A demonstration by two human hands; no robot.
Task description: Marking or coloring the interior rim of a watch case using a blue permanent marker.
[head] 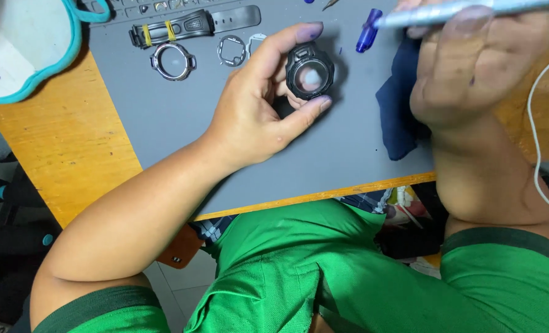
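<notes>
A person's left hand (256,105) curls around a black round watch case (310,71), forefinger arched over its top edge and thumb pressed against its lower edge, the pale crystal facing up between them as the case rests on a grey work mat (163,117). The right hand (472,68), raised close to the camera and blurred, is closed around a light blue pen-like tool (466,12) that runs across the upper right corner; beneath it a dark blue cloth (398,111) lies crumpled on the mat, just right of the watch case. A small blue-handled tool (368,31) lies above the cloth. Left of the case sit a small metal frame (231,50) and a larger round bezel ring (173,60), with a black watch strap (194,24) laid out above them. The mat covers an orange wooden table (58,142), where a teal-rimmed white object (24,46) occupies the far left corner. A white cable (536,135) loops along the right edge. Green clothing fills the foreground.
</notes>
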